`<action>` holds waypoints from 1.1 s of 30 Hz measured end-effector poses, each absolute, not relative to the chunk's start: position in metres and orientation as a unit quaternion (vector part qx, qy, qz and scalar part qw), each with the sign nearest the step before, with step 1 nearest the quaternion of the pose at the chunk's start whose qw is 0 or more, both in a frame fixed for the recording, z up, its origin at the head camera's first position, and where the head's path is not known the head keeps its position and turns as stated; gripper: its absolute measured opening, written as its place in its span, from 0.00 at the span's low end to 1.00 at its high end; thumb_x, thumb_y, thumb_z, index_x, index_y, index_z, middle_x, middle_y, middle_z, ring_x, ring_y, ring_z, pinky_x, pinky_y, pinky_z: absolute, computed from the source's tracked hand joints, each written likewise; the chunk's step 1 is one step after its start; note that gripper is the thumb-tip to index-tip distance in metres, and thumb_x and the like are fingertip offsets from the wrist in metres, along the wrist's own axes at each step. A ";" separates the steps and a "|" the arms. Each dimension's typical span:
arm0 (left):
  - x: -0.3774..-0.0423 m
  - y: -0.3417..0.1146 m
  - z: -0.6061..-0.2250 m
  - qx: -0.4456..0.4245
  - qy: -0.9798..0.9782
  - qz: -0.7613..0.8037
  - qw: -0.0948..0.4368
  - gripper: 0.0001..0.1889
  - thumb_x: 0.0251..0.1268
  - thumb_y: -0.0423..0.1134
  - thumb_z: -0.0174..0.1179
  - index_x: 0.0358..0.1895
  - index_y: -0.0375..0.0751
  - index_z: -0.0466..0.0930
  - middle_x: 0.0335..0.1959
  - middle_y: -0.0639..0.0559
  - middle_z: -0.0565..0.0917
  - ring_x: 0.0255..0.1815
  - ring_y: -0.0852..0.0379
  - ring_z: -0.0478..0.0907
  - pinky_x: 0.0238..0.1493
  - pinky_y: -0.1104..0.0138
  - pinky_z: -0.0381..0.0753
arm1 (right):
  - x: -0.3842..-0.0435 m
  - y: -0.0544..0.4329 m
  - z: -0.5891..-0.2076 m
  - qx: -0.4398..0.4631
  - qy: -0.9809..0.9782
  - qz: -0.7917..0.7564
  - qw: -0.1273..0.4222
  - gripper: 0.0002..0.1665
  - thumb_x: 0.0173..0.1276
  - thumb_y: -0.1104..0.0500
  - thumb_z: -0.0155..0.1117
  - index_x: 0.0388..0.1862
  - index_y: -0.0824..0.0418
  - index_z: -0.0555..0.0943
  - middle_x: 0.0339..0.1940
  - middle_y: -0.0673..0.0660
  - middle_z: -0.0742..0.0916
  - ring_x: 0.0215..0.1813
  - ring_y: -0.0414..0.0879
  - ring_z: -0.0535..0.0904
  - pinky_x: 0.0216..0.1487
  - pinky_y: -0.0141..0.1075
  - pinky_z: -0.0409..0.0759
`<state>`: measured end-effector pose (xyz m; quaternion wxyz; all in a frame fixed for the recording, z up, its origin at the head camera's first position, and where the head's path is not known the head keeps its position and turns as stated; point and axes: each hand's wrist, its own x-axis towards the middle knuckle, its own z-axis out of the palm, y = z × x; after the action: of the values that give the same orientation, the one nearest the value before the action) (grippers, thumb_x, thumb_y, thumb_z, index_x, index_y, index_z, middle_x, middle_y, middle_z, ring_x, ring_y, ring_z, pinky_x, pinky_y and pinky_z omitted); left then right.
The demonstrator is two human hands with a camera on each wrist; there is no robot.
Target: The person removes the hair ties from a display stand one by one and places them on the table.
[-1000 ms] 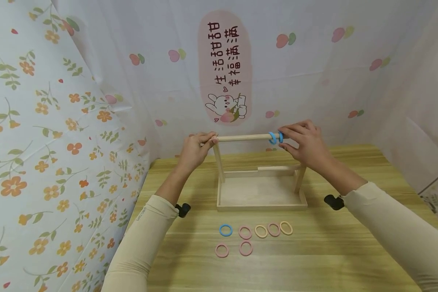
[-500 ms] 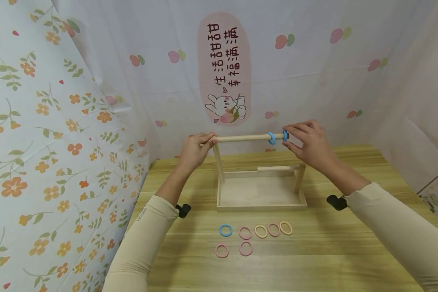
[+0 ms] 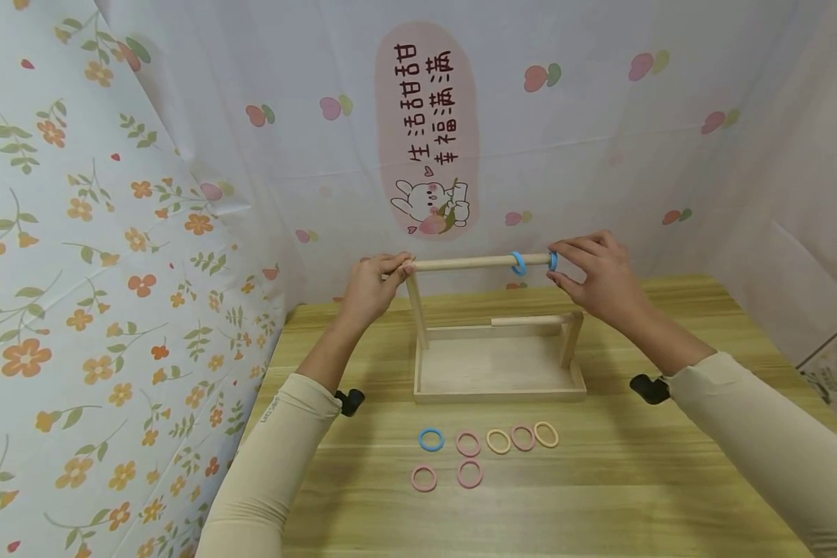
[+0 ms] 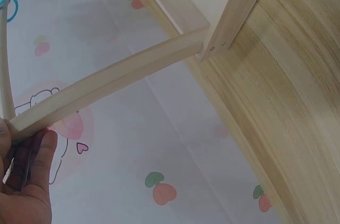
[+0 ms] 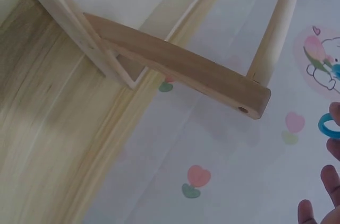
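My left hand [image 3: 375,287] grips the top corner of a wooden rack, where a long round rod [image 3: 460,264] meets the tall left post [image 3: 417,310]. The left wrist view shows its fingertips under the post's end. My right hand [image 3: 600,275] pinches a blue ring [image 3: 552,261] between thumb and fingers, right at the rod's free right end. A second blue ring [image 3: 519,264] hangs on the rod a little to the left. In the right wrist view, the pinched ring [image 5: 323,126] is partly cut off by the frame edge.
The rack's shallow tray base [image 3: 500,397] stands on the wooden table, with a shorter right post [image 3: 570,341] bearing a lower rod [image 3: 530,320]. In front lie a blue ring [image 3: 421,440], several pink rings [image 3: 414,478] and two yellow rings [image 3: 489,442]. A printed curtain [image 3: 572,170] hangs behind.
My right hand has moved right along the rod, taking the pinched blue ring away from the other ring to the rod's end. My left hand has stayed in place.
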<state>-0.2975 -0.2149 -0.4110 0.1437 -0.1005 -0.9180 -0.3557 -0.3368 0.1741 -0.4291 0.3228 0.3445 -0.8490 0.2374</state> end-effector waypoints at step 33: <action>-0.298 -0.215 -0.412 -0.096 -0.921 -0.349 0.143 0.21 0.82 0.48 0.65 0.70 0.45 0.87 0.65 0.42 0.91 0.58 0.40 0.92 0.47 0.50 0.92 | -0.327 0.190 -0.441 0.370 -0.832 0.258 0.322 0.21 0.67 0.74 0.77 0.60 0.73 0.89 0.52 0.73 0.89 0.48 0.71 0.80 0.49 0.63 0.79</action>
<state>-0.2982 -0.2149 -0.4116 0.1427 -0.0962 -0.9211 -0.3493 -0.3268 0.1896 -0.4405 0.3223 0.3695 -0.8323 0.2584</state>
